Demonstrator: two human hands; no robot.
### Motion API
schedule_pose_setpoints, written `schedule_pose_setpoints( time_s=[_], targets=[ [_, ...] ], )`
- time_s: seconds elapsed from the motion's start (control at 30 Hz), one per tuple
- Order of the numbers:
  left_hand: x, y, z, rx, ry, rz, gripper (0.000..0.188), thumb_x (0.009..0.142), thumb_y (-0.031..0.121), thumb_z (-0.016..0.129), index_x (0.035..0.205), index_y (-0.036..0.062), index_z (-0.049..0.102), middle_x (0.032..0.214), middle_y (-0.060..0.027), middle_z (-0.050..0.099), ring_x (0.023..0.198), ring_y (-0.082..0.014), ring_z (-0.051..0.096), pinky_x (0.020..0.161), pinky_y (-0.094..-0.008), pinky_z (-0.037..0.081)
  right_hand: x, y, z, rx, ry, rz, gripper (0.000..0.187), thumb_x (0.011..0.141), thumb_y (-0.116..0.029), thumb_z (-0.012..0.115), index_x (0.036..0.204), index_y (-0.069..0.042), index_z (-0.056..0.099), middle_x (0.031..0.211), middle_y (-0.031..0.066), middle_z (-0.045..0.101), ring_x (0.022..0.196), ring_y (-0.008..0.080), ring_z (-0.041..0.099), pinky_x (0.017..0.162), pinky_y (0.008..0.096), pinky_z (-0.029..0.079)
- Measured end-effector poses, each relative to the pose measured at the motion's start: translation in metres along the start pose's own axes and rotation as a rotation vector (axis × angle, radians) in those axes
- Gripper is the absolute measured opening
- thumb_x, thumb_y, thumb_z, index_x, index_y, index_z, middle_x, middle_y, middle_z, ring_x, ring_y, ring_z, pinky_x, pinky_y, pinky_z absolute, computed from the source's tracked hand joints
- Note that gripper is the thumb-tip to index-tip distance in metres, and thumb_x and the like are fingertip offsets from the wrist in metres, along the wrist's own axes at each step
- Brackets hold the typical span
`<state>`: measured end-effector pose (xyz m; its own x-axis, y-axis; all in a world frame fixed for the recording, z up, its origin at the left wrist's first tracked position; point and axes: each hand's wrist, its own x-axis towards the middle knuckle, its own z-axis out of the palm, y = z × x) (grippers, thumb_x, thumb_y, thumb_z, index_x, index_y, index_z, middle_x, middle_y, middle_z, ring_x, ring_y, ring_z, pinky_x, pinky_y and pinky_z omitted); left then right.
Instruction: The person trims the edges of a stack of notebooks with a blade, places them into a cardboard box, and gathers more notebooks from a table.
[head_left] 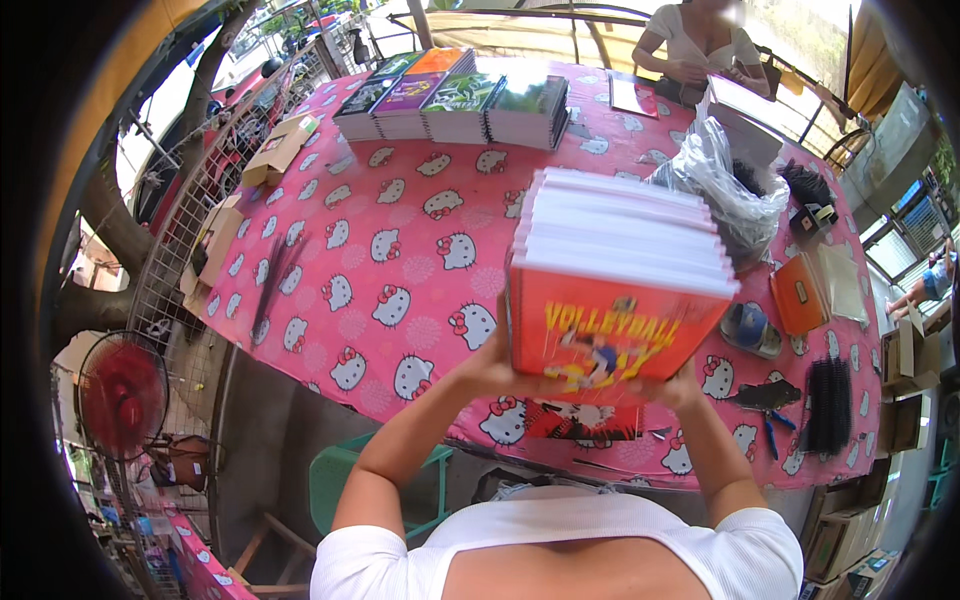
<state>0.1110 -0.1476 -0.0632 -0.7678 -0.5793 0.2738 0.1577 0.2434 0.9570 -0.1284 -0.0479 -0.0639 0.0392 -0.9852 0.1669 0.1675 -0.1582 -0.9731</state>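
Between my two hands I hold a thick stack of notebooks point(620, 315), its red-orange cover with a player drawing facing me and white page edges on top. My left hand point(492, 362) grips the stack's lower left side, fingers partly hidden. At the lower right corner my right hand point(678, 388) grips it too, most of its fingers out of sight. Under the stack, a red and black printed cover point(585, 422) lies on the table near its front edge. To the right of my right hand are blue-handled pliers point(778, 432) and a bundle of black binding coils point(828, 405).
Pink cat-patterned cloth covers the table point(400, 250). Stacked spiral notebooks point(455, 105) stand at the back. A plastic bag point(725, 185), orange notebook point(800, 295) and blue roll-like item point(750, 330) lie right. Another person point(700, 50) sits across. A green stool point(340, 485) stands below left.
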Motion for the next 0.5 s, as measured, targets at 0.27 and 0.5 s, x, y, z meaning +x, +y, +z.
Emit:
schedule_pose_setpoints(
  time_s=[0.27,0.5],
  targets=[
    [0.180,0.048,-0.075,-0.213,0.185,-0.022,0.119,0.052,0.003,0.082,0.141,0.0114,0.002,0.129,-0.0164,0.040,0.117,-0.0275,0.044,0.097,-0.0438,0.038,0.173,-0.043,-0.047,0.275,0.178,-0.361,0.061,0.066,-0.003,0.064,0.121,-0.001,0.039,0.103,0.0090,0.057,0.088,0.0195,0.060,0.072,0.0296,0.052],
    [0.301,-0.056,-0.134,-0.320,0.267,-0.442,0.106,0.058,0.007,0.079,0.139,0.0070,0.011,0.121,-0.0170,0.049,0.104,-0.0256,0.056,0.085,-0.0407,0.047,0.287,0.029,-0.124,0.436,0.297,-0.153,0.049,0.078,-0.010,0.061,0.120,-0.002,0.040,0.104,0.0119,0.057,0.088,0.0212,0.061,0.074,0.0339,0.054]
  ],
)
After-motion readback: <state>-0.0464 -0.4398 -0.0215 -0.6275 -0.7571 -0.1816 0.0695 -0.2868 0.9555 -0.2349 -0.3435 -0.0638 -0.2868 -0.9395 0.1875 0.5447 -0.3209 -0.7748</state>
